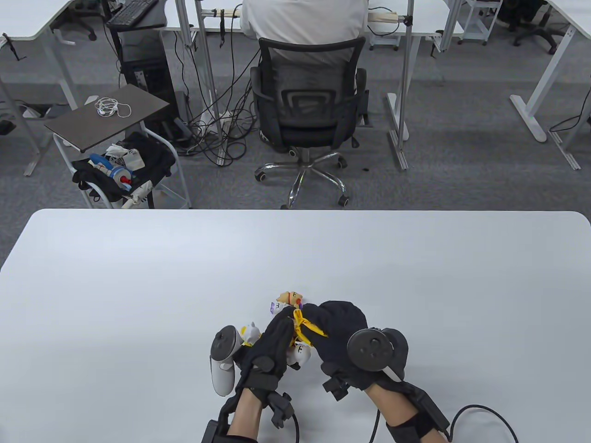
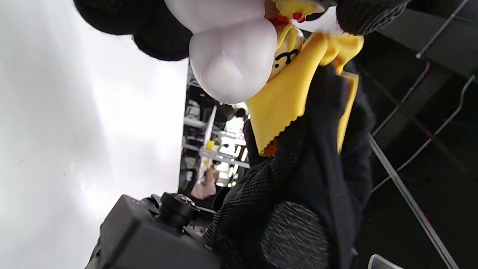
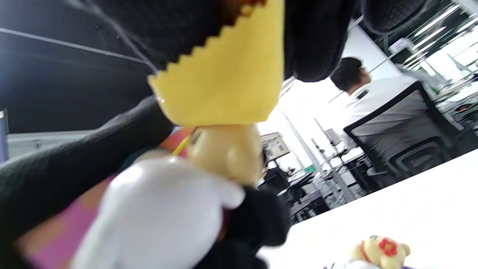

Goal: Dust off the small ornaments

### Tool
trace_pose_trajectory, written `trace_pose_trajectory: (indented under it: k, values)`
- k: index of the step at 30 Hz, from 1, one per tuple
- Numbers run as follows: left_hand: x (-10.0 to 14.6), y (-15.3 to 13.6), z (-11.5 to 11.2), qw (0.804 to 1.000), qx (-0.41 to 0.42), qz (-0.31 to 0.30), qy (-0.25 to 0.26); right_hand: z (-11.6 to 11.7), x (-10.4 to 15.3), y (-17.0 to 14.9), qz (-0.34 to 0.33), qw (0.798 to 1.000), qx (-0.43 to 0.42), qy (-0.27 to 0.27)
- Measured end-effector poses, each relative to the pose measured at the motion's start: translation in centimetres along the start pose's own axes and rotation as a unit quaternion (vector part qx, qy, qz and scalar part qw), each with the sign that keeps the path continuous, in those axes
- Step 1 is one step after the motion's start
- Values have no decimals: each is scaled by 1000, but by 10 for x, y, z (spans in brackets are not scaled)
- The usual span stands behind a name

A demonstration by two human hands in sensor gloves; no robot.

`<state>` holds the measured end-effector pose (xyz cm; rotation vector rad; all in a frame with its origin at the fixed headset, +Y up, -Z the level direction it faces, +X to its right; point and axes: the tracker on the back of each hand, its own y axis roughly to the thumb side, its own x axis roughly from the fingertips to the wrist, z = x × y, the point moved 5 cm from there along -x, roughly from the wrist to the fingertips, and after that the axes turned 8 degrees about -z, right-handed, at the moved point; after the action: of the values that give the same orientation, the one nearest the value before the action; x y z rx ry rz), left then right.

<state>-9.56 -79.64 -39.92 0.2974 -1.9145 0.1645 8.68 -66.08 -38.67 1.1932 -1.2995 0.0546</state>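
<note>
Two hands meet low on the tabletop [image 1: 138, 277]: our left hand [image 1: 270, 344] grips a figurine [image 1: 302, 353], right hand [image 1: 339, 330] pinches a yellow cloth [image 1: 307, 327] against it; another ornament [image 1: 290, 297] sits just beyond. Left wrist: cloth [image 2: 283, 101] touching the figurine [image 2: 231, 63]. Right wrist: cloth [image 3: 227, 78] draped over figurine [image 3: 220, 149]; fingers [image 3: 317, 41] clamp it.

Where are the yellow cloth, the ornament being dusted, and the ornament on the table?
yellow cloth [image 2: 283, 112], left wrist view, flat middle.
held ornament [image 3: 157, 213], right wrist view, white body.
table ornament [image 3: 379, 248], right wrist view, head.
</note>
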Motion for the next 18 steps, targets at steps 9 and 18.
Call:
trace_pose_trajectory:
  k: [9,18]
  values:
    - [1,5,12,998,26,-30,41,20,7,37,-91,994,36,41]
    - [2,-1,8,992,107,-37,56,14,10,49,-105,993,53,9]
